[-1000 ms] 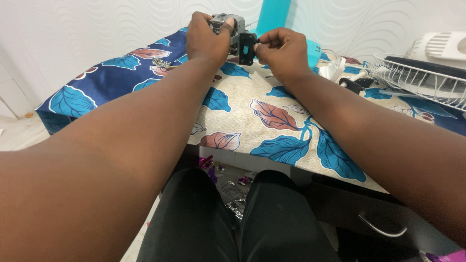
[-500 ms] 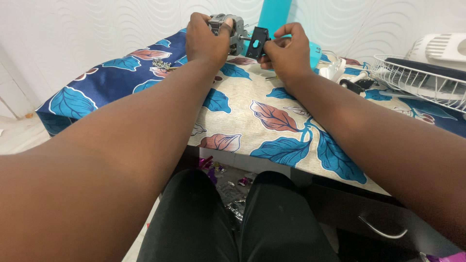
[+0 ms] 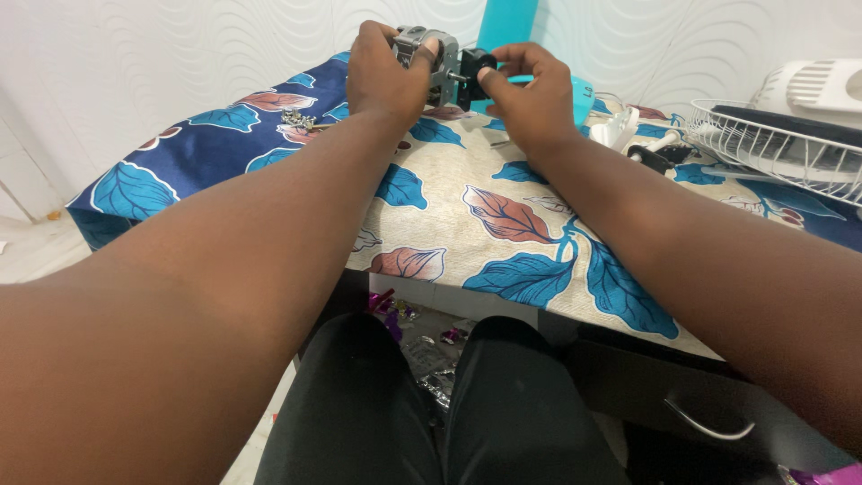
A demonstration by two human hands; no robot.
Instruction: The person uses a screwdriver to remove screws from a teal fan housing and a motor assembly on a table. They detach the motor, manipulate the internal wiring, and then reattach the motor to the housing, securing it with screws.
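Gripping the grey motor (image 3: 429,56) at the table's (image 3: 503,224) far edge, the left hand (image 3: 382,76) is closed around its housing. The right hand (image 3: 530,94) has brought the black part (image 3: 473,74), held apart a second ago, up against the motor's shaft, fingers pinched on it. Screws (image 3: 296,119) lie near the left edge; a wire guard (image 3: 772,148) sits right, well clear.

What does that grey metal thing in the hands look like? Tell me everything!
The grey metal block looks like a small motor: silvery, boxy, with a thin shaft sticking out sideways toward a black part. The left hand wraps over it, hiding most of its body, and holds it at the far edge of the leaf-patterned cloth. The right hand pinches the black part at the shaft's end.
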